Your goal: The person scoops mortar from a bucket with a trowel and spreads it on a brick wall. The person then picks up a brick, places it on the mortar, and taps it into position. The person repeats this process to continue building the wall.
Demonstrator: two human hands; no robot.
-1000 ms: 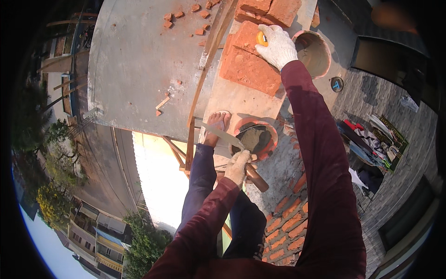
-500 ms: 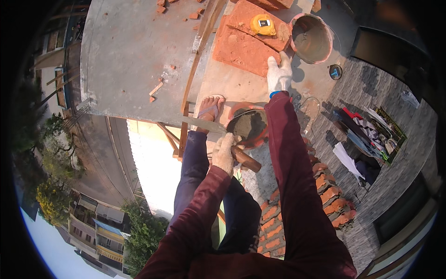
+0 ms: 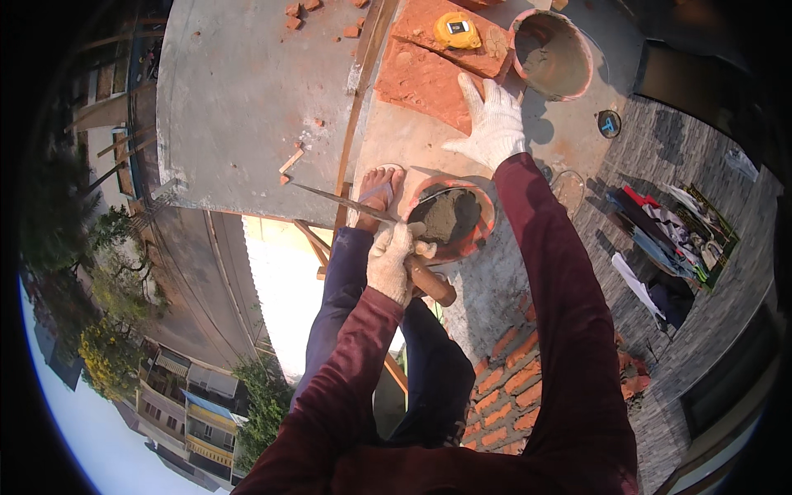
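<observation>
My left hand [image 3: 392, 260], in a knit glove, is closed around a long-bladed tool [image 3: 342, 199] with a thick wooden handle [image 3: 437, 285], beside a bucket [image 3: 477, 244] of grey mortar. My right hand [image 3: 495, 124], also gloved, has its fingers spread at the near edge of a broad red brick slab [image 3: 412, 87]. A yellow tape measure [image 3: 456, 31] lies on the slab behind it. My sandalled foot [image 3: 375, 186] stands left of the mortar bucket.
A second bucket [image 3: 584, 70] is at upper right. Broken brick pieces [image 3: 293, 22] lie on grey concrete [image 3: 239, 107] beside a wooden strip [image 3: 360, 107]. Brickwork [image 3: 499, 404] is below. A clothes rack [image 3: 668, 235] stands lower right; a street and buildings lie beyond the left edge.
My right hand has let go of the tape measure, moved down to the slab's near edge and spread its fingers. The tool in my left hand has tilted.
</observation>
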